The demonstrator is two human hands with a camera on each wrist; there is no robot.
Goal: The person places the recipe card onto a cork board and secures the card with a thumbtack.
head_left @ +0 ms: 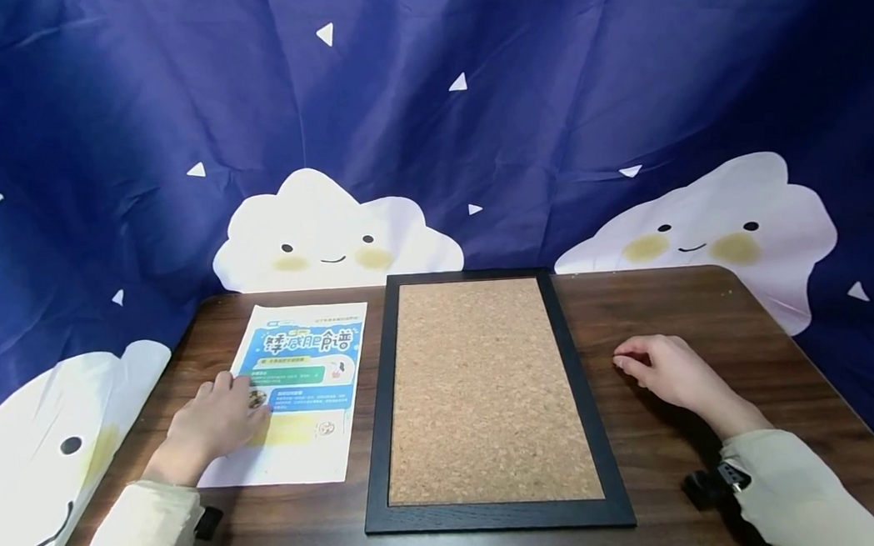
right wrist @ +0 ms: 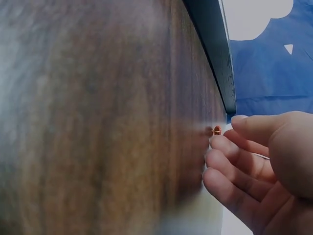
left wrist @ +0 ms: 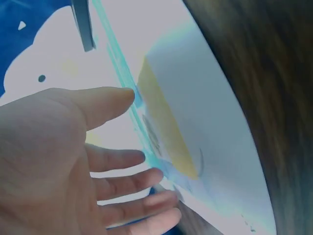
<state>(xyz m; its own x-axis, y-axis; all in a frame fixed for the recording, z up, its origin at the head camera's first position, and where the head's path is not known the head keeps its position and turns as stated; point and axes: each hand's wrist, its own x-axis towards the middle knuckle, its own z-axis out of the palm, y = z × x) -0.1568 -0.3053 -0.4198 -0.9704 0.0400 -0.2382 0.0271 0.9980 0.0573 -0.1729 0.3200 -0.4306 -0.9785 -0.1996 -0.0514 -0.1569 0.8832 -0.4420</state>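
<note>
My left hand [head_left: 216,416] is over the left edge of a printed poster sheet [head_left: 320,447] with colourful blocks and Chinese characters. In the left wrist view its thumb and fingers [left wrist: 124,183] are spread apart and loosely extended beside the paper [left wrist: 210,122]; contact is unclear. My right hand [head_left: 668,367] is low over the table, right of a black-framed cork board [head_left: 489,395], with bent fingers. Close to its fingertips in the right wrist view is a small thumbtack [right wrist: 217,130] with an orange-gold head. The thumb appears apart from it; the head view does not show the tack.
The cork board's black frame [head_left: 497,516] lies flat on the brown wooden table [head_left: 303,532], between the hands. Behind the table hangs a dark blue curtain [head_left: 511,135] with white clouds and triangles. Dark devices [head_left: 709,486] are strapped at the wrists.
</note>
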